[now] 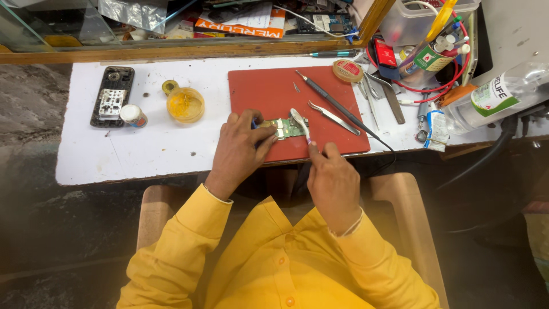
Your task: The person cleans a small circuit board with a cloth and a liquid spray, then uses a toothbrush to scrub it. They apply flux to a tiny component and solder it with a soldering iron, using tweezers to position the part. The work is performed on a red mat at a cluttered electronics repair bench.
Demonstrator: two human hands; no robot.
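A small green circuit board (287, 128) lies near the front edge of a red work mat (269, 91). My left hand (240, 150) pins the board's left end down with its fingertips. My right hand (333, 182) holds a white brush (299, 123) by its handle, with the brush head resting on the board's right part. Both arms wear yellow sleeves.
On the mat lie steel tweezers (334, 118) and a dark probe with a cable (337, 106). Left on the white bench sit an opened phone shell (112, 95), a small round tin (132, 115) and a yellow jar (185, 104). Tape roll (347, 70), tools and a plastic bottle (494, 96) crowd the right.
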